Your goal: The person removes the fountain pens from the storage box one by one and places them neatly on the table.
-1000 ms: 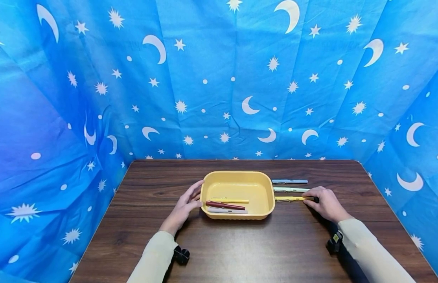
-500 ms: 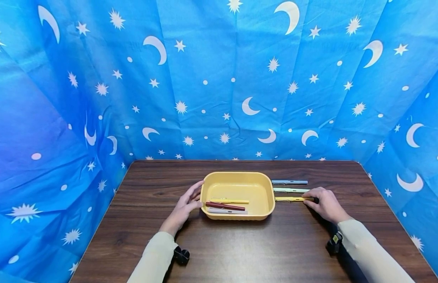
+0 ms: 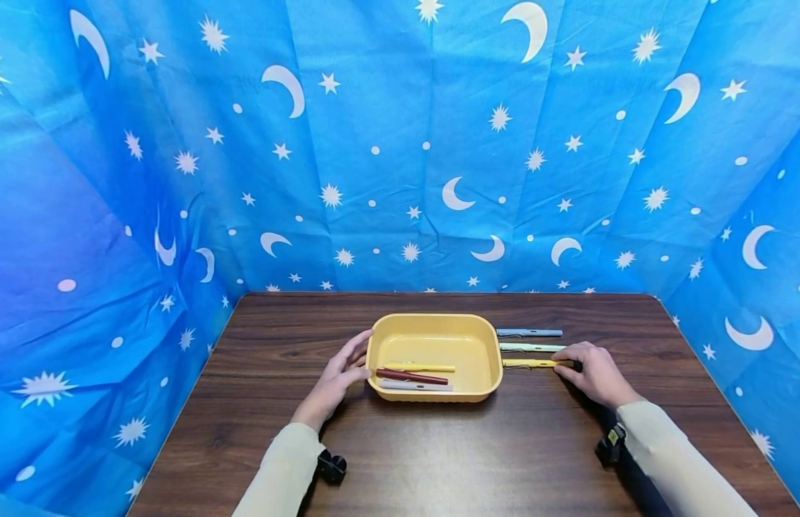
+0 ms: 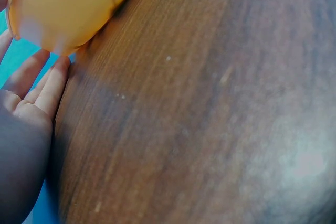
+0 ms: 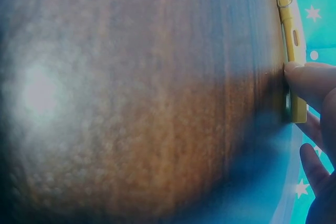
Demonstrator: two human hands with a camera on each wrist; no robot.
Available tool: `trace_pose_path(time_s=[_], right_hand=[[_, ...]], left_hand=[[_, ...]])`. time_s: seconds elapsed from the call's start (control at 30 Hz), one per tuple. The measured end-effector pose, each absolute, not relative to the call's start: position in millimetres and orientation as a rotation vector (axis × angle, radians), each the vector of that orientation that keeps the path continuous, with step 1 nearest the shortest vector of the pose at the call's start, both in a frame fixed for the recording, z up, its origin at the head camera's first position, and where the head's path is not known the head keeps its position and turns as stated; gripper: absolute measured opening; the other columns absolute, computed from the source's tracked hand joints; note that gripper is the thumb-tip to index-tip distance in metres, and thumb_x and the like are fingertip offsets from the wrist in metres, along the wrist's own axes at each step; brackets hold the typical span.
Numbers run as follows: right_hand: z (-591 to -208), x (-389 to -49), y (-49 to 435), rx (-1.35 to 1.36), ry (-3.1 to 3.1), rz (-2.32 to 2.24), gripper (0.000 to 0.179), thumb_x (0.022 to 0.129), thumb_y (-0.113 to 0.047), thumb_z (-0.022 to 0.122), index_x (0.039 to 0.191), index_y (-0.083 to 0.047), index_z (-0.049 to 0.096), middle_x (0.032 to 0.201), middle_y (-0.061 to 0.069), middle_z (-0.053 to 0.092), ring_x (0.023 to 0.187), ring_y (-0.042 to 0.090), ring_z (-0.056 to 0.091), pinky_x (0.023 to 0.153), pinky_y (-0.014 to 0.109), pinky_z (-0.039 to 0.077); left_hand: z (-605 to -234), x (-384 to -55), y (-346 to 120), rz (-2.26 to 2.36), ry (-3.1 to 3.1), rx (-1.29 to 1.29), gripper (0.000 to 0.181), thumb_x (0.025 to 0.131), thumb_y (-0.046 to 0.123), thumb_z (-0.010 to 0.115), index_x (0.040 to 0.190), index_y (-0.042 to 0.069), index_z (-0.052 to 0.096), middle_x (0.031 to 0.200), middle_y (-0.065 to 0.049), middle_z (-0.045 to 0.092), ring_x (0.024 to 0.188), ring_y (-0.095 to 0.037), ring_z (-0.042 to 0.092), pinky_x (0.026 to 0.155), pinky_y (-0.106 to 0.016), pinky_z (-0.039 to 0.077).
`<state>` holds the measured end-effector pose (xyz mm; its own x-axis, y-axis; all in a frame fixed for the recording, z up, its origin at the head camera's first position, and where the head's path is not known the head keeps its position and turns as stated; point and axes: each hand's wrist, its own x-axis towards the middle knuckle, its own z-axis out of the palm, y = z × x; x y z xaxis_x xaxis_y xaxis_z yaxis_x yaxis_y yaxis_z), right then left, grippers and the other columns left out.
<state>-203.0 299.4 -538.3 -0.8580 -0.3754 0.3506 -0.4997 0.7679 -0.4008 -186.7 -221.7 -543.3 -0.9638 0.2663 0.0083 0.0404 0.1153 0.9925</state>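
A yellow rectangular tray (image 3: pixel 432 345) sits on the table, with a yellow pen (image 3: pixel 421 366), a dark red pen (image 3: pixel 411 376) and a pale grey pen (image 3: pixel 416 386) lying inside along its near side. My left hand (image 3: pixel 335 377) rests its extended fingers against the tray's left end; the left wrist view shows the fingertips at its outer wall. To the tray's right, my right hand (image 3: pixel 592 368) pinches the right end of another yellow pen (image 3: pixel 528 364) between thumb and fingers. That pen (image 5: pixel 293 40) lies along the tabletop, its clip end toward the tray.
Beyond the pinched pen lie a pale green pen (image 3: pixel 529 347) and a blue-grey pen (image 3: pixel 529 332), roughly parallel to it. The dark wood-grain table (image 3: pixel 439 459) reaches back to a blue curtain (image 3: pixel 400 143) with moons and stars, which also hangs at both sides.
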Motion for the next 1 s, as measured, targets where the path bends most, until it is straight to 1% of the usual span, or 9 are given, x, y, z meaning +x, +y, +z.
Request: trace_pose_path(time_s=[0.27, 0.37, 0.47, 0.57, 0.7, 0.77, 0.87, 1.0], right_hand=[[-537, -203, 301, 0.651, -2.771, 0.746, 0.019, 0.089, -0.008, 0.082, 0.109, -0.009, 0.082, 0.107, 0.009, 0.078, 0.104, 0.034, 0.070, 0.089, 0.057, 0.058], [-536, -203, 301, 0.641, -2.771, 0.754, 0.020, 0.090, -0.010, 0.081, 0.111, -0.009, 0.081, 0.108, 0.010, 0.078, 0.106, 0.035, 0.070, 0.090, 0.059, 0.057], [-533, -203, 301, 0.623, -2.756, 0.771, 0.021, 0.092, -0.013, 0.081, 0.112, -0.008, 0.081, 0.110, 0.011, 0.078, 0.108, 0.037, 0.070, 0.092, 0.061, 0.056], [-527, -203, 300, 0.609, -2.730, 0.804, 0.022, 0.094, -0.013, 0.079, 0.114, -0.006, 0.079, 0.113, 0.014, 0.077, 0.111, 0.040, 0.069, 0.094, 0.063, 0.055], [-517, -200, 296, 0.570, -2.699, 0.883, 0.023, 0.096, -0.013, 0.076, 0.117, -0.004, 0.078, 0.118, 0.019, 0.075, 0.112, 0.042, 0.069, 0.093, 0.064, 0.055], [-512, -200, 294, 0.543, -2.696, 0.924, 0.024, 0.098, -0.014, 0.075, 0.119, -0.003, 0.078, 0.120, 0.020, 0.075, 0.112, 0.042, 0.069, 0.093, 0.064, 0.055], [-505, -201, 289, 0.504, -2.705, 0.961, 0.028, 0.099, -0.017, 0.073, 0.123, -0.002, 0.076, 0.124, 0.021, 0.073, 0.116, 0.043, 0.068, 0.093, 0.063, 0.055], [-496, -202, 279, 0.457, -2.730, 1.013, 0.034, 0.100, -0.023, 0.073, 0.128, -0.003, 0.073, 0.128, 0.021, 0.071, 0.120, 0.043, 0.065, 0.094, 0.064, 0.055]], left_hand=[[-544, -188, -222, 1.968, 2.203, 0.310, 0.073, 0.097, 0.006, 0.062, 0.162, 0.028, 0.039, 0.169, -0.009, 0.036, 0.153, -0.030, 0.038, 0.121, -0.042, 0.038], [-544, -188, -222, 1.965, 2.208, 0.304, 0.072, 0.097, 0.006, 0.062, 0.162, 0.029, 0.040, 0.169, -0.008, 0.036, 0.153, -0.029, 0.038, 0.122, -0.047, 0.036], [-544, -188, -222, 1.967, 2.208, 0.291, 0.072, 0.097, 0.006, 0.062, 0.161, 0.030, 0.041, 0.168, -0.007, 0.037, 0.153, -0.027, 0.039, 0.122, -0.048, 0.036], [-545, -188, -222, 1.965, 2.213, 0.291, 0.072, 0.097, 0.005, 0.062, 0.161, 0.030, 0.041, 0.168, -0.007, 0.037, 0.153, -0.028, 0.039, 0.121, -0.045, 0.038], [-546, -189, -222, 1.962, 2.219, 0.308, 0.072, 0.097, 0.004, 0.060, 0.163, 0.026, 0.039, 0.168, -0.010, 0.037, 0.153, -0.031, 0.039, 0.118, -0.037, 0.041], [-546, -189, -222, 1.961, 2.220, 0.318, 0.073, 0.098, 0.003, 0.059, 0.164, 0.024, 0.038, 0.169, -0.012, 0.036, 0.153, -0.033, 0.038, 0.117, -0.033, 0.042], [-546, -189, -222, 1.965, 2.218, 0.314, 0.073, 0.098, 0.002, 0.059, 0.163, 0.025, 0.038, 0.168, -0.011, 0.036, 0.153, -0.032, 0.039, 0.115, -0.029, 0.043], [-545, -188, -222, 1.970, 2.215, 0.313, 0.073, 0.097, 0.002, 0.060, 0.163, 0.024, 0.038, 0.169, -0.011, 0.036, 0.153, -0.032, 0.038, 0.114, -0.028, 0.043]])
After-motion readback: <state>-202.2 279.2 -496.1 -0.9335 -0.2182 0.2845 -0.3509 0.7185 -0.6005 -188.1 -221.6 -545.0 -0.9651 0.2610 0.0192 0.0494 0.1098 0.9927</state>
